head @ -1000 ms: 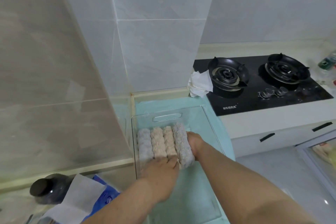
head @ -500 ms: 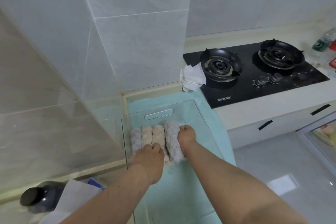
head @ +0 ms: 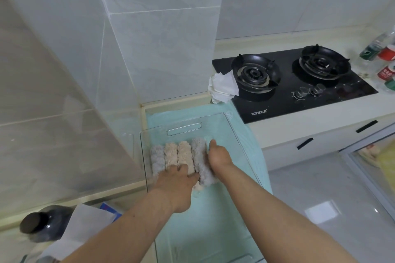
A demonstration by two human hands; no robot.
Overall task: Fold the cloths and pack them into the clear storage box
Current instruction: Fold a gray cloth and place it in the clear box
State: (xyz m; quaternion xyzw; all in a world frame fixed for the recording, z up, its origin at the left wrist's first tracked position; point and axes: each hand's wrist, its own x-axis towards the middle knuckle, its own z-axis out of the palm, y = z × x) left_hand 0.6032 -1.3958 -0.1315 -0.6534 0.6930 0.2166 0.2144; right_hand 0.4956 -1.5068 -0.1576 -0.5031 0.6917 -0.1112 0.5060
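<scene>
A clear storage box (head: 234,134) stands on a teal mat (head: 254,151) on the counter. In its far left part lie rolled fluffy cloths side by side: a grey cloth (head: 157,158), two beige cloths (head: 171,153) (head: 184,152), and another grey cloth (head: 198,150). My left hand (head: 177,186) presses on the near ends of the rolls with spread fingers. My right hand (head: 219,155) lies against the right side of the rightmost grey roll, thumb pointing forward. Its fingers are hidden behind the hand.
A tiled wall corner rises just left of the box. A crumpled white cloth (head: 223,87) lies by the black gas stove (head: 299,79); bottles (head: 384,60) stand at the far right. At the lower left are a dark bottle (head: 42,222) and white paper (head: 85,226).
My right hand slid forward along the rightmost grey roll and its thumb straightened. My left hand's fingers spread over the near ends. The rolls stay in place.
</scene>
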